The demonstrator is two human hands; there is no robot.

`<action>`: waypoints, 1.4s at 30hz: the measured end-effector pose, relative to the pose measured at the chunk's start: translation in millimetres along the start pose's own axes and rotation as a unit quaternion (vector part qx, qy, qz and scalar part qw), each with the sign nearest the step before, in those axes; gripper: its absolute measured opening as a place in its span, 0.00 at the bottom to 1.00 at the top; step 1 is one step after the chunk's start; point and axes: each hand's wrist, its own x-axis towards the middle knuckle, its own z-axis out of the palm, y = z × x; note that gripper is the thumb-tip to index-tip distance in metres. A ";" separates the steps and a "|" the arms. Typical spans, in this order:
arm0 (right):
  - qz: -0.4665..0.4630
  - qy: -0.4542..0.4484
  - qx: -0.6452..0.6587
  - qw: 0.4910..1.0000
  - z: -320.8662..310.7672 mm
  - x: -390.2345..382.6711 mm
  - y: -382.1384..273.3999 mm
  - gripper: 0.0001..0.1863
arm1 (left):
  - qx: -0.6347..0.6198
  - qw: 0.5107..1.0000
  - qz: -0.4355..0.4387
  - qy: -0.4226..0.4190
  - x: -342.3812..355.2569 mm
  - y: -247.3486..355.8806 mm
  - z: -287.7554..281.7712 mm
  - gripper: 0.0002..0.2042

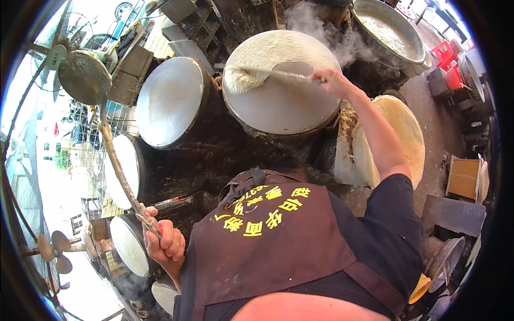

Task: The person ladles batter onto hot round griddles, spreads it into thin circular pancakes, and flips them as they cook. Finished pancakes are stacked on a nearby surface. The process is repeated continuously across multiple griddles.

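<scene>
My left hand (166, 243) is closed around the lower end of a long wooden-handled ladle (84, 77), whose round, batter-smeared bowl is raised at the far left. In my right hand (333, 83) is the handle of a long, thin batter spreader (281, 74), reaching left across a large round griddle (289, 109). Its working end is lost in a thick lump of pale batter (245, 80). A wet, rippled batter layer covers the griddle's far part; the near part shows a smooth grey surface. Beside my right forearm lie large, round, pale-yellow flatbreads (393, 139).
More round griddles, including a grey one (170, 101) and a pale one (128, 243), line the left. A big metal basin of batter (388, 35) stands far right, with steam nearby. Fans (55, 251) flank the left edge; red stools (445, 53) stand right.
</scene>
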 end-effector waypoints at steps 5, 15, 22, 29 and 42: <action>0.068 -0.070 0.001 0.995 -36.4 -29.6 4.7 0.16 | 0.001 1.000 -0.004 0.017 -3.7 -2.3 1.8 0.24; 0.020 -0.093 -0.004 0.995 -40.3 -35.8 -7.6 0.12 | 0.007 1.000 -0.010 0.006 -14.0 -7.5 16.5 0.21; -0.008 0.033 -0.013 0.999 -27.3 -32.3 23.8 0.14 | -0.009 1.000 -0.023 0.017 -9.3 -14.8 35.2 0.22; 0.046 0.017 -0.076 0.996 -51.1 -154.7 -2.7 0.11 | -0.004 0.997 -0.058 0.051 -6.5 -16.5 32.1 0.23; 0.194 0.113 0.282 0.933 207.8 -109.7 -202.1 0.27 | -0.008 0.991 -0.094 -0.096 -7.4 32.5 -39.0 0.27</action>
